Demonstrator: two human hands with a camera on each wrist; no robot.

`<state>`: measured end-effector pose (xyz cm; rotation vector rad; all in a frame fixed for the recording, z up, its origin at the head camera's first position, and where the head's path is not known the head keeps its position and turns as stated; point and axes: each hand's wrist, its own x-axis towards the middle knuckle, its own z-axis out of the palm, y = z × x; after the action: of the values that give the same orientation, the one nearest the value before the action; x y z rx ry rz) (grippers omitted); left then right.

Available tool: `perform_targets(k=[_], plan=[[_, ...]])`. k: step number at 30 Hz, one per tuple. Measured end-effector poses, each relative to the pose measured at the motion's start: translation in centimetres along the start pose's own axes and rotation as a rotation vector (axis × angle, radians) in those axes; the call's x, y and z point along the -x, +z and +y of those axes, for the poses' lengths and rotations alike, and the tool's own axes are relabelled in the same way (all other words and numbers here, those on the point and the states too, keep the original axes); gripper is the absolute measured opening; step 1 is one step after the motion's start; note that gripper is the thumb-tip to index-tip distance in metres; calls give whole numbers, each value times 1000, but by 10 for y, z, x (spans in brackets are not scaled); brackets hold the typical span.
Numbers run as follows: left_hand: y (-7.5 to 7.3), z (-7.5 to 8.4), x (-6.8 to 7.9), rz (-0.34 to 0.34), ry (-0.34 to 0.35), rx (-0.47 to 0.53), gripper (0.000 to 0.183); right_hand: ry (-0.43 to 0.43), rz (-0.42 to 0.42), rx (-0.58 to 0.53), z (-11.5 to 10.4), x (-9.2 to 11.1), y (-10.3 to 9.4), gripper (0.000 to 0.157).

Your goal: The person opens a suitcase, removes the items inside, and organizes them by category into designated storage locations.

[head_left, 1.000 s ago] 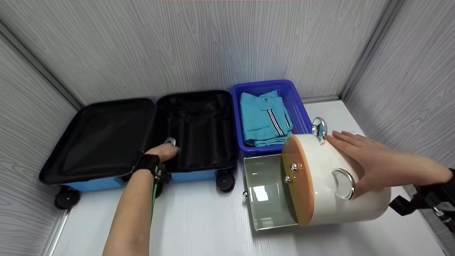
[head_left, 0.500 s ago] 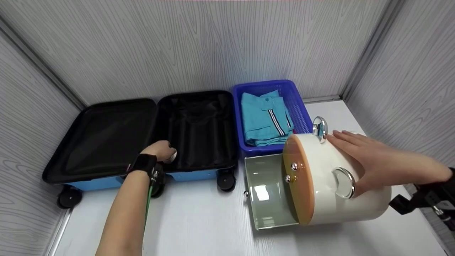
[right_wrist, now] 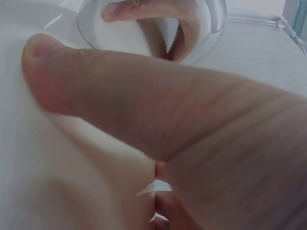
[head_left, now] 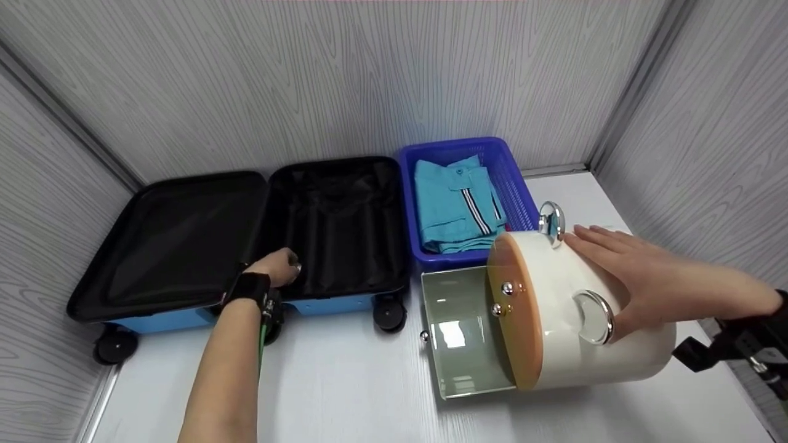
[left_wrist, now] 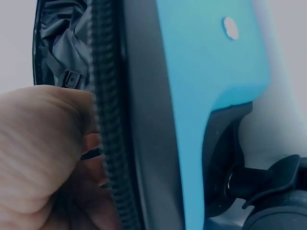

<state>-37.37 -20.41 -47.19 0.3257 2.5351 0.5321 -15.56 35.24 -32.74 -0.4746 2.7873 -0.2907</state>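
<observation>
Inside the right half of the suitcase (head_left: 354, 280), near its front edge, my left hand (head_left: 277, 266) has curled fingers and holds a small silvery rounded thing (head_left: 298, 267), mostly hidden by the fingers. A dark edge between those fingers shows in the left wrist view, beside the suitcase's zipper (left_wrist: 108, 143). My right hand (head_left: 640, 277) rests, fingers spread, on a cream storage box (head_left: 563, 369) with an orange front and chrome handles. Its thumb (right_wrist: 72, 81) lies straight along the white surface in the right wrist view. A see-through drawer (head_left: 471, 369) is pulled out of the box.
The suitcase's left half (head_left: 178, 240) lies open-faced against the back wall. Beside the suitcase stands a blue plastic basket (head_left: 517, 187) with folded turquoise clothing (head_left: 446, 206) in it. Black wheels (head_left: 389, 314) stick out at the suitcase's front. White floor (head_left: 345, 381) lies in front.
My left hand has drawn slightly back and down within the suitcase, and the silvery thing, clearer earlier, now shows only as a glint. The right hand, box and basket hold still.
</observation>
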Motion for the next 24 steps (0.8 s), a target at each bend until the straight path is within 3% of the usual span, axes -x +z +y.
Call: perform_targets(k=[8, 14, 16, 19, 24], plan=[[3, -5, 8, 43, 5, 45, 49, -3, -4, -14, -1, -1, 1, 137], [3, 5, 1, 102, 17, 32, 63, -7, -1, -19, 2, -2, 1, 137], [2, 17, -3, 136, 38, 23, 69, -5, -3, -18, 3, -2, 1, 138], [2, 41, -8, 219, 125, 5, 71, -3, -3, -20, 4, -2, 0, 138], [11, 97, -9, 328, 304, -10, 70, 3, -5, -6, 5, -2, 0, 139]])
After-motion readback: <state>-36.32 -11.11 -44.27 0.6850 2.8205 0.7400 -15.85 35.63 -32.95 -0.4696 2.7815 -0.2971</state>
